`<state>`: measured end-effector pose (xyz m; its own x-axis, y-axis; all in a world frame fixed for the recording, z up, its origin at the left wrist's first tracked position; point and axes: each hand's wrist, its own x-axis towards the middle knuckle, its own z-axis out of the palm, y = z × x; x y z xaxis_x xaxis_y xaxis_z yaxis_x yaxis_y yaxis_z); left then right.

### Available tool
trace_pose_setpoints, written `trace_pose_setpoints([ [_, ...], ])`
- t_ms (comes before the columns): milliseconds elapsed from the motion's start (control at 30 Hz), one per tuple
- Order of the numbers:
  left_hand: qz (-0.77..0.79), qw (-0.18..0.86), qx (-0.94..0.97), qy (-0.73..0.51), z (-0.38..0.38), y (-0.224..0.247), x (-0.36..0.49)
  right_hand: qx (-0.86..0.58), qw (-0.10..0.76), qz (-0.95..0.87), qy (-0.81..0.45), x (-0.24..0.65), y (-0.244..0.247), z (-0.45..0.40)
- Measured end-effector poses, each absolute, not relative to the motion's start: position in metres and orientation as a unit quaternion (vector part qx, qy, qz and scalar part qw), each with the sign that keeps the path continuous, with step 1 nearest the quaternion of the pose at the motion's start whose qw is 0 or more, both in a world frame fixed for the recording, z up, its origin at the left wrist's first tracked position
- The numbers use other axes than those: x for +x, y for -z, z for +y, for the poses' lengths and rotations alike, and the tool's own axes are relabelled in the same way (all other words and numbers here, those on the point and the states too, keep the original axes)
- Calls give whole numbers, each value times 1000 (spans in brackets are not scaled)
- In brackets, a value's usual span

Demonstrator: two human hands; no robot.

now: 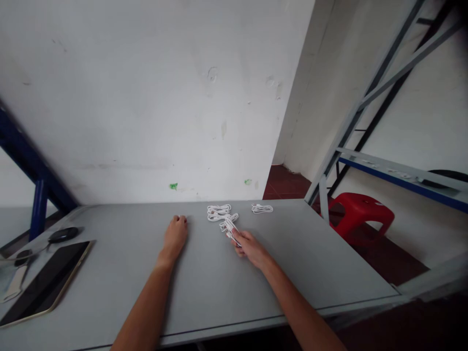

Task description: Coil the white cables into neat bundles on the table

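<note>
My right hand (245,244) is closed on a bundled white cable (230,225), gripping its near end. The far end of that bundle reaches the pile of coiled white cables (218,212) near the back of the grey table. Another coiled white cable (262,209) lies by itself to the right of the pile. To the left of the cables, my left hand (176,231) rests on the table with its fingers curled in; whether anything is inside them is hidden.
At the left of the grey table (204,287) lie a dark tablet (47,282) and a round black object (63,235) with a cord. A white wall rises behind. A red stool (360,209) and a metal rack (402,178) stand to the right.
</note>
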<state>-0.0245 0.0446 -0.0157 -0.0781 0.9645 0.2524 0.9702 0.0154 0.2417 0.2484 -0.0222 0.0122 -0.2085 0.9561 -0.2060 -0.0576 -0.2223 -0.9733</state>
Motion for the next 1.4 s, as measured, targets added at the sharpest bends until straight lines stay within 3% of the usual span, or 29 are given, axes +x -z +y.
trace_pose_setpoints([
  [267,-710,26,-683,169,42,13,-19,-465,409,-456,-639,250,-16,-21],
  [500,-733,-6,-592,337,39,-2,-23,-455,433,-439,-642,251,-18,-19],
  [700,-669,-136,-542,490,41,-4,-31,-452,447,-429,-642,252,-22,-20],
  [833,-652,-181,-536,505,41,-8,-36,-456,443,-424,-644,252,-25,-22],
  [967,-669,-132,-563,467,39,-9,-39,-453,445,-427,-644,253,-21,-20],
  [1100,-691,22,-613,382,35,-7,-37,-441,447,-434,-646,254,-17,-17],
  [1200,-674,79,-639,364,32,-8,-36,-448,445,-431,-644,254,-17,-17],
  [1300,-654,48,-624,425,30,-15,-34,-452,447,-424,-645,254,-19,-18],
  [1400,-627,-59,-601,493,23,-24,-24,-441,454,-419,-651,254,-19,-18],
])
